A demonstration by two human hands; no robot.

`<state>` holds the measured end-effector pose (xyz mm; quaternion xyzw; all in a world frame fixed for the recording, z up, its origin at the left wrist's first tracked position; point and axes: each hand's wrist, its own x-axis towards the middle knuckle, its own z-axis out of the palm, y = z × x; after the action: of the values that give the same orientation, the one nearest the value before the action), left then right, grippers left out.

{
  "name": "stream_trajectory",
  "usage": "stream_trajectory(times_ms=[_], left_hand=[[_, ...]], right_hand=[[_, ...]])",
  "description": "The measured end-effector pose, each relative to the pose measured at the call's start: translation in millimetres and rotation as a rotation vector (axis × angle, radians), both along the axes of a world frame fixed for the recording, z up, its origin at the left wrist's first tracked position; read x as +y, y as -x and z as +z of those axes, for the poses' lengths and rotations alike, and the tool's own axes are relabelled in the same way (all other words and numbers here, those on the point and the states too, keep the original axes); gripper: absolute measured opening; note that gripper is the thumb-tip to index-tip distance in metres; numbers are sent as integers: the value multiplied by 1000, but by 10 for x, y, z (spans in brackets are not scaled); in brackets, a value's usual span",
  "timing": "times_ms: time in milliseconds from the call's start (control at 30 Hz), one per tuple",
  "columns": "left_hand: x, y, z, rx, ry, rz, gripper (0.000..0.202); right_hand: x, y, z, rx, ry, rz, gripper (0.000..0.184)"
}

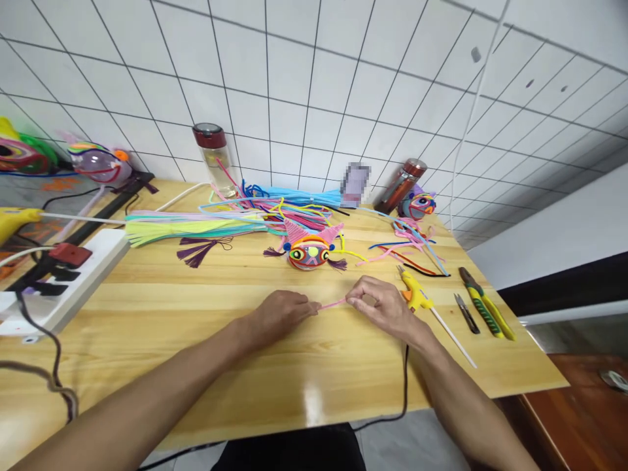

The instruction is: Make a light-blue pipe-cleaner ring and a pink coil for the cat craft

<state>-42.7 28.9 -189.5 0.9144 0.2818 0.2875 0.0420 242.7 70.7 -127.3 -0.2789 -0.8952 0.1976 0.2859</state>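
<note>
A short pink pipe cleaner (333,304) is stretched between my two hands, low over the wooden table (196,314). My left hand (282,314) pinches its left end with closed fingers. My right hand (383,304) pinches the right end between thumb and fingertips. Just beyond my hands sits a colourful pipe-cleaner fish figure (310,250) with pink fins and purple tassels. A yellow glue gun (417,294) lies right beside my right hand, its glue stick pointing toward the table's front edge.
A pile of coloured pipe cleaners (220,219) covers the back of the table, with two bottles (214,157) behind. Small snips (466,313) and yellow-green pliers (485,304) lie at right. A white power strip (59,275) and cables sit at left. More craft figures (98,162) stand far left.
</note>
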Motion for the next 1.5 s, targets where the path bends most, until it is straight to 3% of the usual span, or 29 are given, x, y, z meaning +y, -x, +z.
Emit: stream_trajectory(times_ms=[200, 367, 500, 733, 933, 1300, 1500], left_hand=[[1, -12, 15, -82, 91, 18, 21], [-30, 2, 53, -91, 31, 37, 19], [-37, -5, 82, -94, 11, 46, 17], [-40, 6, 133, -143, 79, 52, 15], [-45, 3, 144, -119, 63, 58, 14], [-34, 9, 182, -95, 88, 101, 15], [-32, 36, 174, -90, 119, 50, 17]], right_hand=[[7, 6, -140, 45, 16, -30, 10], [-8, 28, -189, 9, -11, 36, 10], [-16, 22, -196, -23, -35, 67, 10], [6, 9, -176, -29, 4, -4, 17], [-8, 37, -204, -68, -25, 40, 16], [72, -19, -245, -25, -21, -41, 14], [92, -16, -234, 2, -74, -25, 15]])
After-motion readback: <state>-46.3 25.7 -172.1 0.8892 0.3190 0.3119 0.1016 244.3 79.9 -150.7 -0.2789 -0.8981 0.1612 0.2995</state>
